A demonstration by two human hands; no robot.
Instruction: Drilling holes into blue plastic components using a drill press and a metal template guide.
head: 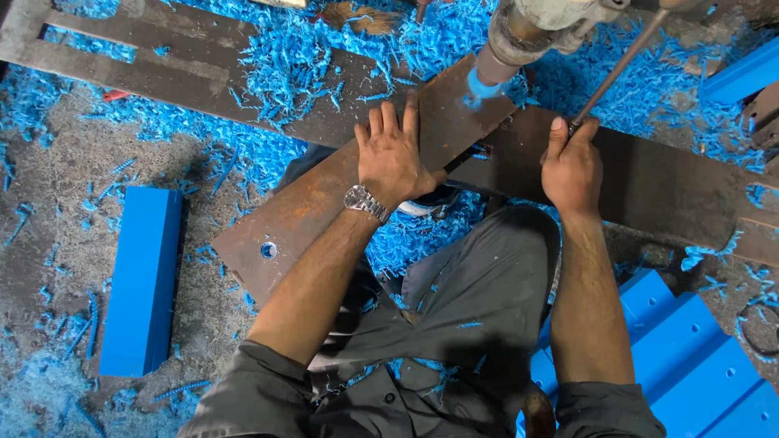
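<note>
hands on the job under a drill press [519, 32]. left hand [393, 154] lies flat, fingers spread and straight, palm pressed on a rusty steel plate [324, 203] that runs from near left up to the far middle, right under the drill's nose. it grips nothing, it only bears down. a metal watch [367, 203] sits on that wrist. right hand [572, 166] is curled tight around the end of a thin metal lever [617, 69] that slants up to the far right toward the machine. the blue piece [484, 85] under the spindle sits at the far end of the plate, just beyond the left fingertips, and curls of blue shavings [292, 57] are heaped all about.

risks, as i read them: those left fingertips are close to the turning spindle, and if the bit grabs, the plate could swing under a flat palm that has no real hold on it. the watch could catch on a shaving or an edge. loose shavings underfoot could make a shoe slip.

no packages, labels or signs that i can make out. only plain blue blocks: a long blue bar [142, 280] lying on the near left floor, and stepped blue blocks [690, 357] with small holes at near right.
</note>
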